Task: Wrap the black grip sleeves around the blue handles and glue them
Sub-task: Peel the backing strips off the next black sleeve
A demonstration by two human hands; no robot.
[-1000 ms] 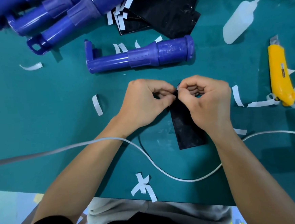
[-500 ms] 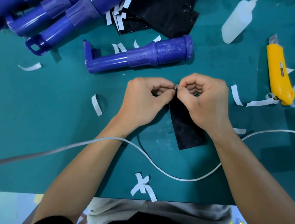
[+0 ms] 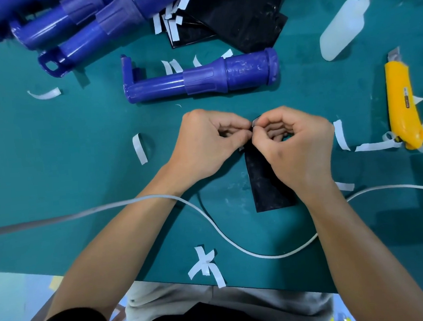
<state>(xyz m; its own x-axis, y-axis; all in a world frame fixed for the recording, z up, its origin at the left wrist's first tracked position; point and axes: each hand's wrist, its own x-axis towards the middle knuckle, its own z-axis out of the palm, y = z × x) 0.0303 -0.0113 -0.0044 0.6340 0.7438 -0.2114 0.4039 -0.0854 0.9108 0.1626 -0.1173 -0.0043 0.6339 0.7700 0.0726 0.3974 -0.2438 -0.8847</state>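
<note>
A flat black grip sleeve (image 3: pixel 265 186) lies on the green mat in front of me. My left hand (image 3: pixel 204 143) and my right hand (image 3: pixel 295 143) meet at its far corner, both pinching the sleeve's top edge, where a small pale tab shows between the fingertips. My right hand covers much of the sleeve's right side. One blue handle (image 3: pixel 199 79) lies on its side just beyond my hands. Several more blue handles (image 3: pixel 81 26) are piled at the far left. A stack of black sleeves (image 3: pixel 234 14) sits at the far centre.
A white glue bottle (image 3: pixel 341 28) lies at the far right, a yellow utility knife (image 3: pixel 403 104) to the right of my hands. White backing strips (image 3: pixel 138 148) are scattered over the mat. A white cord (image 3: pixel 237 242) crosses in front near the table edge.
Both hands stay at the sleeve's top corner; the fingertips have shifted slightly, and a small pale tab now shows a little more between them.
</note>
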